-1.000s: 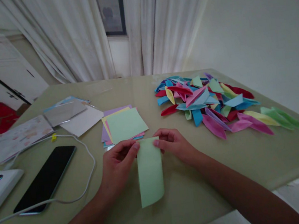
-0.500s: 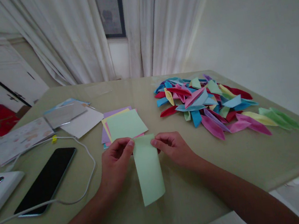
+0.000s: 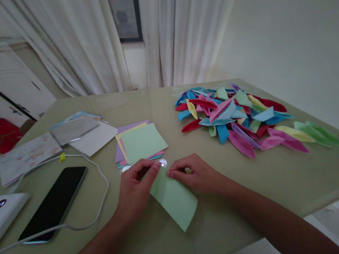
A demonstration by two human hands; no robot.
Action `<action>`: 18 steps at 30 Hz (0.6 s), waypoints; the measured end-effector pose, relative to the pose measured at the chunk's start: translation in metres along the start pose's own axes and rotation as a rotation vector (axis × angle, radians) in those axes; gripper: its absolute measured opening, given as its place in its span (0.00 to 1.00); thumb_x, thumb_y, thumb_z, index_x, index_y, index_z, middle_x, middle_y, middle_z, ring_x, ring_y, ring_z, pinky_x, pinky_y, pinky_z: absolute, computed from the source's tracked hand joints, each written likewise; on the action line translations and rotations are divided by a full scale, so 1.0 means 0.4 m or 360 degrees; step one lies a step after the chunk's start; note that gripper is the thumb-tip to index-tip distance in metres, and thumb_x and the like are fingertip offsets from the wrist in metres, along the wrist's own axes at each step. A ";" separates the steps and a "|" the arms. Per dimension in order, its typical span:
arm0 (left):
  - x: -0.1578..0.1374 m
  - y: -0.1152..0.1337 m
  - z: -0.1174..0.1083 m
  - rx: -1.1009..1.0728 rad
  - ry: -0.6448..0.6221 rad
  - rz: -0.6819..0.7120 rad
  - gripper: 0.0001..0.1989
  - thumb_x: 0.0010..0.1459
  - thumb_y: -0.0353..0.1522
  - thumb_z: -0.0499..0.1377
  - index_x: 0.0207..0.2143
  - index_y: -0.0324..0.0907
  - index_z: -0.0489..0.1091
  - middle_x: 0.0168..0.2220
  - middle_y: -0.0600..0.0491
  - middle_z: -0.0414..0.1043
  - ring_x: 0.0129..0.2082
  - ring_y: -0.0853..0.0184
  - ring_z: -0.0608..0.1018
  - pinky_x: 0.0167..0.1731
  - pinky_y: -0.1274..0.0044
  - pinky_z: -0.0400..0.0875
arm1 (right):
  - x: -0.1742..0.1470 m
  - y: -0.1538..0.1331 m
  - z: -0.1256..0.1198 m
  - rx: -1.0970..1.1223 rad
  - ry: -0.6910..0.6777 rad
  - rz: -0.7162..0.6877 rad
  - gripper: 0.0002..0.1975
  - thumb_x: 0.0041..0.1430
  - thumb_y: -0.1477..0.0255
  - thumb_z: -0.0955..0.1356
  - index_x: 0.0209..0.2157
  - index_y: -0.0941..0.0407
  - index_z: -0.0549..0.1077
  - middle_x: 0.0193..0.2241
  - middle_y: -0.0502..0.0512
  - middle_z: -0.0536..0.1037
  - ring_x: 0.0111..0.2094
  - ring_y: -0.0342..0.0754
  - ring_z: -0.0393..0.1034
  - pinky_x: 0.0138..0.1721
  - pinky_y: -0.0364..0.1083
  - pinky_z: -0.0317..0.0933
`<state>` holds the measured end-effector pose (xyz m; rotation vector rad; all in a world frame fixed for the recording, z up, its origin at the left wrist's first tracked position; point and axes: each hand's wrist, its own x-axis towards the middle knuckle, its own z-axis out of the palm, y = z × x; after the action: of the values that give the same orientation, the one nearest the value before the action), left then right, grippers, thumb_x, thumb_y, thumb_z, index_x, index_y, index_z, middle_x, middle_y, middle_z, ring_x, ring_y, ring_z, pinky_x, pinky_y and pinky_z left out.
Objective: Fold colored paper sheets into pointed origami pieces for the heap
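A pale green sheet of paper (image 3: 178, 200), folded into a strip, slants down and to the right between my hands. My left hand (image 3: 138, 184) pinches its upper left end between thumb and fingers. At the top right edge, my right hand (image 3: 195, 174) closes its thumb and forefinger on the paper. Just beyond my hands lies a stack of coloured paper squares (image 3: 144, 141), pale green on top, with yellow, pink, purple and blue edges peeking out. Off to the right spreads a heap of folded paper pieces (image 3: 227, 112) in many colours.
On the left of the table (image 3: 227, 216) lie a black phone (image 3: 55, 203), a white power bank (image 3: 3, 217) and a looping white cable (image 3: 104, 183). Behind them are a printed card (image 3: 30, 156) and clear plastic sleeves (image 3: 74, 130). A wall borders the right side.
The green strip has turned from hanging straight down to slanting, its lower end now further right. My right hand has moved slightly left and down, closer to the left one.
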<state>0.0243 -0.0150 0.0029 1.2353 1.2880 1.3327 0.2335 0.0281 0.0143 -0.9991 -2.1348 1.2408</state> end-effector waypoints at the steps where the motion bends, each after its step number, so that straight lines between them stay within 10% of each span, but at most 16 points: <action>1: 0.008 -0.001 -0.006 -0.0076 0.0118 -0.0061 0.11 0.58 0.42 0.70 0.34 0.44 0.82 0.31 0.54 0.81 0.29 0.69 0.77 0.28 0.80 0.69 | 0.003 0.002 -0.006 -0.0013 0.0001 0.0013 0.16 0.68 0.63 0.69 0.32 0.58 0.82 0.24 0.48 0.75 0.27 0.42 0.64 0.29 0.42 0.53; 11: 0.083 0.039 -0.074 -0.0823 0.0937 -0.0167 0.04 0.55 0.30 0.71 0.31 0.42 0.79 0.30 0.60 0.81 0.28 0.73 0.77 0.29 0.83 0.73 | 0.032 0.039 -0.069 -0.0018 0.0303 0.0138 0.15 0.69 0.65 0.68 0.31 0.57 0.82 0.29 0.54 0.81 0.29 0.45 0.69 0.32 0.44 0.59; 15: 0.072 0.025 -0.053 -0.0840 0.0752 -0.0312 0.10 0.51 0.33 0.75 0.35 0.41 0.80 0.34 0.57 0.83 0.29 0.70 0.79 0.28 0.81 0.76 | 0.038 0.047 -0.037 0.0542 0.0168 0.0078 0.17 0.64 0.60 0.73 0.49 0.56 0.79 0.43 0.56 0.82 0.38 0.47 0.74 0.39 0.45 0.65; 18: 0.062 0.016 -0.039 -0.0888 0.0604 -0.0385 0.17 0.46 0.38 0.77 0.36 0.39 0.81 0.35 0.54 0.83 0.30 0.70 0.79 0.29 0.82 0.76 | 0.042 0.053 -0.016 0.0771 0.0186 0.0095 0.17 0.60 0.60 0.76 0.45 0.56 0.80 0.41 0.55 0.81 0.37 0.46 0.73 0.39 0.44 0.65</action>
<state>0.0063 0.0072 0.0115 0.4427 1.1536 1.6440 0.2350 0.0515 -0.0005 -0.8955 -1.6108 1.5841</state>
